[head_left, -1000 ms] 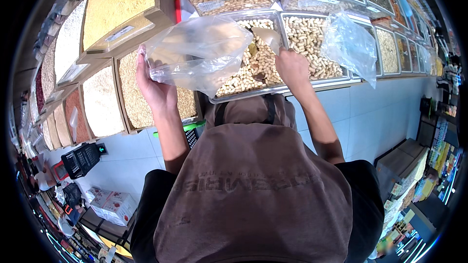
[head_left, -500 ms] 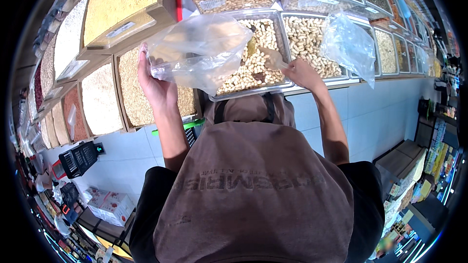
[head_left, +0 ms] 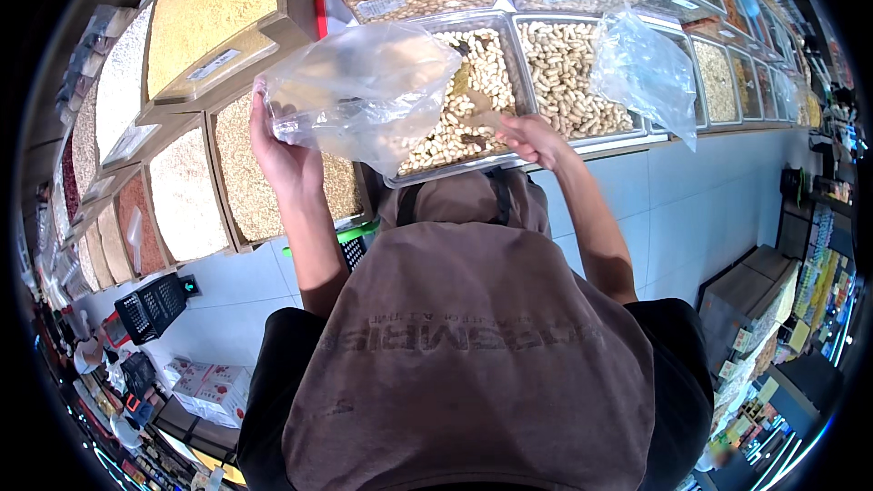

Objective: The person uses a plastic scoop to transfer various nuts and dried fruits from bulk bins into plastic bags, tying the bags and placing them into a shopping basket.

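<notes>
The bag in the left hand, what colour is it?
The bag is see-through, with a whitish shine; the head view shows it best.

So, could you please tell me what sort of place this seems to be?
Most likely the bulk-food section of a grocery store: loose yellow grain fills a brown-sided bin, unshelled peanuts lie loose nearby, and a black basket shows at left.

The held bag (head_left: 364, 82) is glossy plastic, the brown garment (head_left: 473, 291) matt cloth.
</notes>
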Action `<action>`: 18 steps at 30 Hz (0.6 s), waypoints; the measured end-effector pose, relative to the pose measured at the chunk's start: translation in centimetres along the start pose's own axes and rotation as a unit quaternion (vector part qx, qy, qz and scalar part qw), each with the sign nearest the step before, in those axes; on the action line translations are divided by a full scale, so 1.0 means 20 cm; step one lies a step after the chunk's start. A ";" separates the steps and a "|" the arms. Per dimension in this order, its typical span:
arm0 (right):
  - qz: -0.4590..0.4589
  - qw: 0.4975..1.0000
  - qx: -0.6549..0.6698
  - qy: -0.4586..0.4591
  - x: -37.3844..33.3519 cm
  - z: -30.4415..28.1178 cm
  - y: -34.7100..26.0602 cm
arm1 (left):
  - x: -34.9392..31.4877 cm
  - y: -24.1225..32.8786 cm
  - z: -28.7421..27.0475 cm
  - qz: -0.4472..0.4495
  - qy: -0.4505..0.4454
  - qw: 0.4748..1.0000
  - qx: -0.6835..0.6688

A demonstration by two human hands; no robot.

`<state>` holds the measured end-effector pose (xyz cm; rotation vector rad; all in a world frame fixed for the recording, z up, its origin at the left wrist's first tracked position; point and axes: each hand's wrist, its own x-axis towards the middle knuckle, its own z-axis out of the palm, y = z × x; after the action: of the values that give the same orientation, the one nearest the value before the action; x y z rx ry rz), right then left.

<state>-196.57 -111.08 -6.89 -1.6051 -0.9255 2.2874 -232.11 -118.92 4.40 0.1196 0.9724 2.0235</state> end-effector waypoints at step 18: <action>-0.058 0.994 0.085 -0.028 -0.05 0.12 0.06 | -0.07 0.03 0.00 0.020 0.017 1.000 0.000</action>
<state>-198.12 -113.34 -6.26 -1.3874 -0.7903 2.2738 -231.67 -120.21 5.13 0.1059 0.9978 2.0693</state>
